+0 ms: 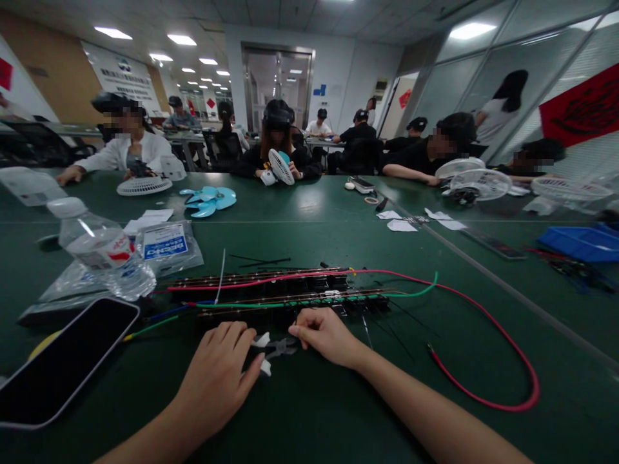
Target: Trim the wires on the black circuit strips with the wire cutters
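Observation:
My left hand [220,367] is curled over the white-handled cutting pliers [281,348], thumb on one side and fingers on the other. The jaws point right, toward my right hand [322,335]. That hand is closed in a pinch at the front edge of the black rails; what sits between its fingertips is too small to make out. Along the black rails [290,309] run copper-coloured strips. A green wire [261,303] and a red cable [290,278] lie lengthwise over them. One white cable tie [221,277] sticks up at the left.
A black-screened phone [72,361] and a plastic bottle [99,248] occupy the left side. The red cable loops across the right. Loose black ties [401,341] lie beside the rails. Beyond are a blue fan blade [207,201], a blue tray [580,243] and people handling fan parts.

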A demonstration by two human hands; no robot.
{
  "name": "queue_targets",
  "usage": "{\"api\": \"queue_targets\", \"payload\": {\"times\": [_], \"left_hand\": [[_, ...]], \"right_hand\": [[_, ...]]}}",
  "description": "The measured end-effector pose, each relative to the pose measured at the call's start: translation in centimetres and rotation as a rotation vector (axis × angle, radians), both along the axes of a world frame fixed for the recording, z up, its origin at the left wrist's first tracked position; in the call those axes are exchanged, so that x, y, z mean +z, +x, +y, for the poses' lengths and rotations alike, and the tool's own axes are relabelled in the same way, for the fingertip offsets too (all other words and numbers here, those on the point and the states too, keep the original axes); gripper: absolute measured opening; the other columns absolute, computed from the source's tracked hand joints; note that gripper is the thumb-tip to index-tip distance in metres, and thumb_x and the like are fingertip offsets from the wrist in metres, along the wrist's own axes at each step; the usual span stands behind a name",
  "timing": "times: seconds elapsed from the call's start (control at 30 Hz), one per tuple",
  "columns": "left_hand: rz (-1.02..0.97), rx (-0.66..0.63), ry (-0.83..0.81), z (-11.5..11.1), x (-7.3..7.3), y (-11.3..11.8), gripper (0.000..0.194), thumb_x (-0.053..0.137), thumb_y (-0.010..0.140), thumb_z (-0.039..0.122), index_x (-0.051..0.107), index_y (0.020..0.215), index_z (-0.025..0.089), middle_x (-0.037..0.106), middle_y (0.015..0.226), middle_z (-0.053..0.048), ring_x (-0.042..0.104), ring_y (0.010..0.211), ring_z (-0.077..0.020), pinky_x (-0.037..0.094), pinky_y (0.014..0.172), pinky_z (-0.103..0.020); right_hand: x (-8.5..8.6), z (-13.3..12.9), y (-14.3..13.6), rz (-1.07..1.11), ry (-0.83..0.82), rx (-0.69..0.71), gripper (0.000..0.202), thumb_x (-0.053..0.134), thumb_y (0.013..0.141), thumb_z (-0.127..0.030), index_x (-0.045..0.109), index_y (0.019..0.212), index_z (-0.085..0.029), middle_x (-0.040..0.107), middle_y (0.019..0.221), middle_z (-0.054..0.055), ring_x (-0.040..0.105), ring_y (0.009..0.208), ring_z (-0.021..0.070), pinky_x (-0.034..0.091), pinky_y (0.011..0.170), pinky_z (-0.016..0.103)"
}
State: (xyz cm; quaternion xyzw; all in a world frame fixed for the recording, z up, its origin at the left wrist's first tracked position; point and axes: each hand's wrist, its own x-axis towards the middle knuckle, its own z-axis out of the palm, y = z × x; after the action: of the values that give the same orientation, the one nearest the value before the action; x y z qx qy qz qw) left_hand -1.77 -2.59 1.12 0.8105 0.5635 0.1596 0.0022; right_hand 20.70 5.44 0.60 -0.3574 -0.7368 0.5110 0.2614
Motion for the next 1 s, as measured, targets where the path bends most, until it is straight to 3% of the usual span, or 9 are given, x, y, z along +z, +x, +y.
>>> {"api": "queue_targets", "payload": {"times": [0.33,0.73,1.0], "left_hand": [[0.038,-0.010,-0.042,-0.1,-0.3,-0.1,0.042,0.044,0.089,0.049,0.059,0.113,0.017,0.059,0.114,-0.012,0.050,0.105,-0.0282,0.038,0.089,-0.044],[0.057,-0.056,-0.106,1.0,-0.3,-0.8,0.036,0.042,0.092,0.045,0.063,0.101,0.018,0.060,0.099,-0.008,0.050,0.090,-0.0238,0.039,0.078,-0.037],[0.064,-0.034,-0.114,0.6,-0.1,-0.5,0.034,0.041,0.092,0.044,0.062,0.103,0.019,0.060,0.100,-0.008,0.051,0.090,-0.0242,0.040,0.078,-0.038]], "right_hand": [[0.2,-0.5,-0.2,-0.002,-0.028,0.034,0.028,0.063,0.082,-0.040,0.062,0.069,-0.016,0.054,0.058,-0.003,0.045,0.053,0.0084,0.032,0.050,0.021],[0.0,-0.3,0.0,-0.024,-0.023,0.030,0.031,0.062,0.083,-0.042,0.057,0.065,-0.016,0.053,0.058,-0.003,0.045,0.054,0.0086,0.032,0.052,0.022],[0.1,-0.3,0.2,-0.022,-0.016,0.053,0.032,0.060,0.084,-0.042,0.058,0.066,-0.016,0.054,0.059,-0.003,0.044,0.054,0.0084,0.032,0.051,0.022]]}}
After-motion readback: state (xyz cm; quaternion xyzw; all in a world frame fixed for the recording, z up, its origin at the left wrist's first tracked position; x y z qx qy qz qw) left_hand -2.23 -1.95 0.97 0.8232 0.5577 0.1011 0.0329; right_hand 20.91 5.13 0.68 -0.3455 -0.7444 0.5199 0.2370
